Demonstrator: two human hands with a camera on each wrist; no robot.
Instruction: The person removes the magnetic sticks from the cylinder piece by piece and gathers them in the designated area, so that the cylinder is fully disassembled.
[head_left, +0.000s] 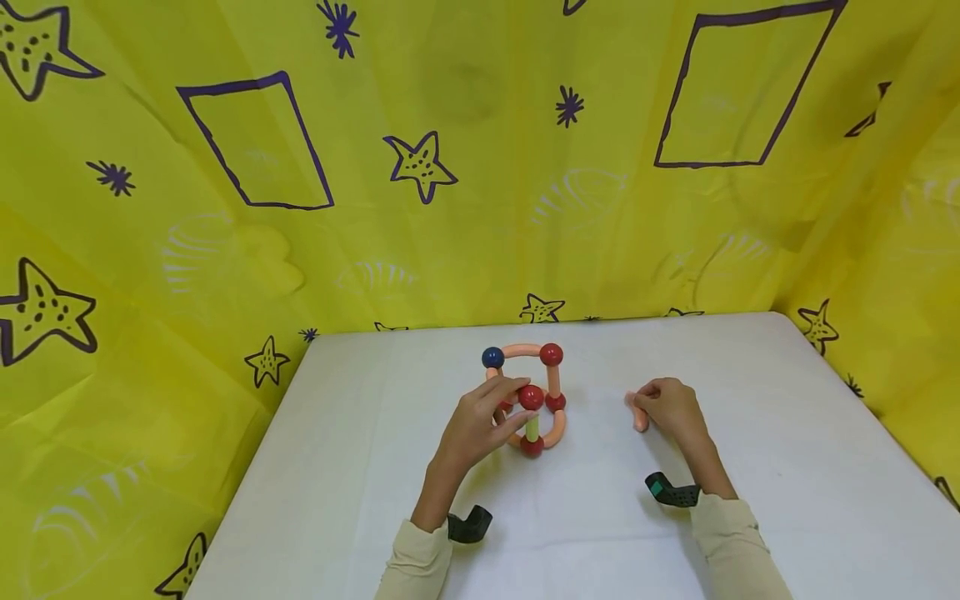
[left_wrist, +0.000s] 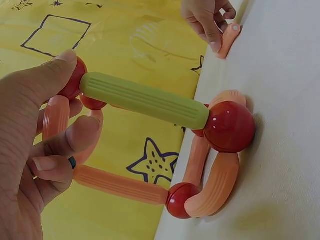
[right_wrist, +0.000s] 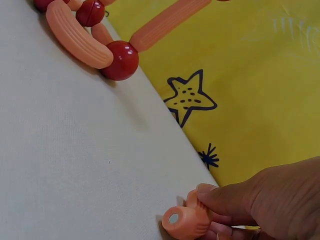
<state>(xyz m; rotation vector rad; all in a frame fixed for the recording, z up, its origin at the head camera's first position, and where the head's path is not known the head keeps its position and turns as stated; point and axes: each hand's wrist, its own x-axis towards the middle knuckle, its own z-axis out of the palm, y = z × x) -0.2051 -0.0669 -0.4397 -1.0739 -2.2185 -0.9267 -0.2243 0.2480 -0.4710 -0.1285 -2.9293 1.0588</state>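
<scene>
Nearest, at the bottom of the head view, two pale sleeves come in over the white counter. Above them, right of centre, the right hand has its grip pinched on a loose curved orange piece. The piece juts out at the left of those fingers, its long axis running mostly up and down the frame; the right wrist view shows a pale disc on one end. What seems to count is the sideways relation: the ball-and-stick structure stands well apart from this piece, to its left, and the left hand is the nearer one to that structure.

At the centre, the left hand, reaching in from lower left, grips the upper red ball. Beneath it an upright green stick runs down to the lower red ball. Farther back, a curved orange bar joins the blue ball and far red ball; no bar shows between the held ball and the far red one. Behind hangs yellow cloth.
</scene>
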